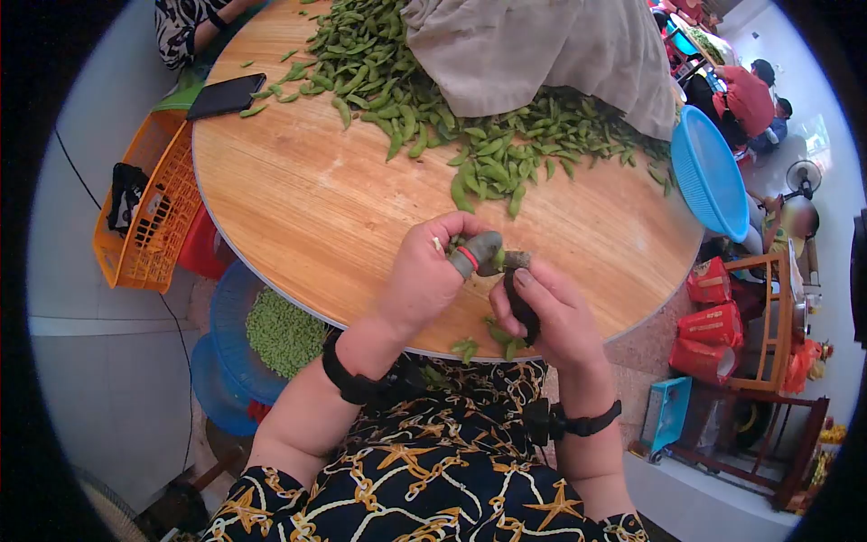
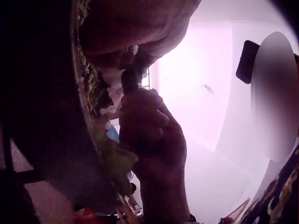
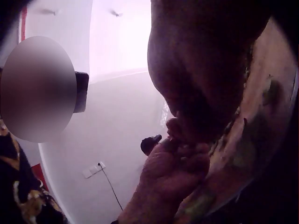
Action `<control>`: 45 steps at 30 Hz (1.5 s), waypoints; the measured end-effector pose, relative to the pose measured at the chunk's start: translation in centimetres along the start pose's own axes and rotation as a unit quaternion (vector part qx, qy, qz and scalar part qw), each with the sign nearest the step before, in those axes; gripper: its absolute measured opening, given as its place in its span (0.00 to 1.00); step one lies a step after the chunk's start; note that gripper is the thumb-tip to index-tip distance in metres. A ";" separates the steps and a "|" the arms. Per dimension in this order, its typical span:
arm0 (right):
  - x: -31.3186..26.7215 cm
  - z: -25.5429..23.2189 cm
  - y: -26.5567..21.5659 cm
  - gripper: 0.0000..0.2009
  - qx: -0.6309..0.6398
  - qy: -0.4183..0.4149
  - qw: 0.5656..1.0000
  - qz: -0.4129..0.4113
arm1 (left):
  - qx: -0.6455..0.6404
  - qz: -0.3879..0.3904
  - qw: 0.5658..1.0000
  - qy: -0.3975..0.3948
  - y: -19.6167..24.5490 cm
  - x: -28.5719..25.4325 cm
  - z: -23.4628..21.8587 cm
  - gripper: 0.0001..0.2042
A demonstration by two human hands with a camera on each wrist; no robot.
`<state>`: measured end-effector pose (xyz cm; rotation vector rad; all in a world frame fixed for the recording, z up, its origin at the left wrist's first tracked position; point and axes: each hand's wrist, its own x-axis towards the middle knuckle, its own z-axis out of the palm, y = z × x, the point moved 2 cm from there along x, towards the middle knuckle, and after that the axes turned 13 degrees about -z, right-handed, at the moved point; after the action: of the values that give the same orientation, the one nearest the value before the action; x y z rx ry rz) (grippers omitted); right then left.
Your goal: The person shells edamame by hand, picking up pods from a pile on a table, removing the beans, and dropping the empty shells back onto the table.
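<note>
In the head view, my left hand (image 1: 424,275) and right hand (image 1: 564,316) meet over the table's near edge. A grey-green cover with a red band (image 1: 466,257) sits on the left thumb. Between the hands a small green soybean pod (image 1: 498,260) shows, pinched from both sides and partly hidden by fingers. More green peeks out inside the curled left fingers. Brown and black finger covers (image 1: 522,312) are on the right hand. Loose pods (image 1: 501,334) lie just under it. Both wrist views are dark; the left thumb cover (image 3: 150,143) shows in the right one.
A large pile of pods (image 1: 492,158) lies on the round wooden table (image 1: 298,190), partly under a grey cloth (image 1: 551,54). A phone (image 1: 226,97) rests at the left edge. Below stands a blue basin (image 1: 221,312) of shelled beans (image 1: 284,332). A blue basket (image 1: 709,176) leans at right.
</note>
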<state>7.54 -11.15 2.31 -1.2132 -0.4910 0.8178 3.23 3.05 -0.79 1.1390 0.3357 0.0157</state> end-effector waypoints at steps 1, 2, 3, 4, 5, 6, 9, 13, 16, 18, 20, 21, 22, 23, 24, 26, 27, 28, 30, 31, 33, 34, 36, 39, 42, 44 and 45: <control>0.1 -0.1 0.2 0.11 0.000 0.000 1.000 0.000 | 0.030 0.006 0.999 0.019 0.1 -0.1 0.0 0.04; 0.1 -0.4 0.5 0.10 -0.037 0.012 0.999 0.006 | 0.030 0.006 0.999 0.019 0.1 -0.1 0.2 0.04; 0.2 -0.5 0.7 0.09 -0.074 0.024 0.997 0.012 | 0.052 0.020 0.998 0.026 0.1 -0.2 0.3 0.05; 0.2 -0.5 0.7 0.09 -0.074 0.024 0.997 0.011 | 0.074 0.034 0.996 0.032 0.2 -0.2 0.4 0.05; 0.2 -0.4 0.6 0.09 -0.056 0.038 0.998 0.006 | 0.073 0.035 0.996 0.033 0.6 -0.4 0.5 0.05; 0.2 -0.3 0.6 0.09 -0.038 0.052 0.998 0.001 | 0.025 -0.005 1.000 -0.011 1.0 -0.7 0.7 0.05; 0.0 -0.3 0.5 0.09 0.121 0.041 0.991 0.045 | -0.056 -0.064 0.991 -0.106 0.1 -0.3 0.1 0.06; -0.1 -0.4 0.6 0.09 0.153 0.019 0.987 0.056 | -0.083 -0.101 0.981 -0.144 -0.2 -0.3 0.2 0.08; 0.9 -0.1 -0.3 0.09 -0.074 0.058 0.996 -0.007 | 0.154 0.080 0.985 -0.008 -0.2 0.0 0.3 0.09; 1.7 -0.1 -0.5 0.08 -0.131 0.067 0.989 -0.020 | 0.120 0.069 0.990 0.025 0.4 -0.3 0.4 0.08; 2.7 -0.2 -0.9 0.09 -0.101 0.060 0.993 -0.011 | 0.084 0.058 0.993 0.060 0.4 -0.4 0.1 0.08; 3.2 -0.3 -1.0 0.09 -0.071 0.053 0.996 -0.002 | -0.020 0.055 0.996 0.072 0.0 0.0 -0.3 0.08; 3.8 -0.7 -1.0 0.09 -0.071 0.052 0.996 0.000 | -0.122 0.052 0.988 0.084 -0.2 0.2 -0.8 0.08; 4.4 -1.2 -1.1 0.08 -0.149 0.040 0.988 -0.004 | -0.122 0.051 0.988 0.086 0.0 0.4 -1.3 0.08; 4.9 -1.6 -1.1 0.08 -0.226 0.028 0.974 -0.009 | -0.170 0.064 0.979 0.090 0.3 0.6 -1.9 0.08; 5.5 -1.3 -1.3 0.07 -0.409 -0.005 0.907 -0.100 | -0.217 0.075 0.968 0.096 0.6 0.9 -2.5 0.09; 5.7 -0.9 -1.5 0.07 -0.574 -0.035 0.797 -0.186 | -0.239 0.069 0.961 0.118 0.6 0.9 -2.6 0.10; 5.9 -0.8 -1.3 0.07 -0.574 -0.033 0.797 -0.185 | -0.260 0.063 0.953 0.140 0.6 1.0 -2.7 0.10; 6.2 -0.7 -0.6 0.08 -0.696 -0.087 0.701 -0.129 | -0.255 0.051 0.961 0.092 0.6 0.8 -2.7 0.10; 6.1 -0.9 -0.4 0.08 -0.696 -0.087 0.701 -0.129 | -0.251 0.040 0.966 0.045 0.6 0.6 -2.6 0.10; 5.8 -1.3 0.0 0.09 -0.679 -0.096 0.708 -0.169 | -0.187 -0.027 0.982 -0.019 0.7 0.2 -1.8 0.10; 5.6 -1.9 0.2 0.09 -0.679 -0.097 0.708 -0.170 | -0.121 -0.094 0.985 -0.083 0.6 0.0 -1.3 0.10; 5.2 -3.5 -0.3 0.08 -0.599 -0.001 0.776 -0.195 | 0.002 -0.006 0.994 -0.111 0.6 0.1 -0.6 0.09; 3.2 -4.3 -1.3 0.07 -0.219 0.094 0.971 0.013 | 0.142 0.010 0.977 -0.156 0.6 -0.1 -0.1 0.11; 1.6 -3.7 -0.4 0.07 -0.044 0.076 0.995 0.043 | -0.040 -0.109 0.989 -0.089 0.2 0.0 0.0 0.16; 1.2 -2.6 0.0 0.06 0.115 0.040 0.991 0.058 | -0.141 -0.162 0.959 -0.187 0.7 -0.3 0.4 0.10; 1.1 -2.2 0.0 0.06 0.117 0.039 0.991 0.058 | -0.139 -0.162 0.959 -0.185 0.2 -0.2 0.3 0.10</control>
<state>9.81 -11.64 1.59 -1.0581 -0.2541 0.8963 3.19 2.85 -0.44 0.7763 0.1743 -0.4239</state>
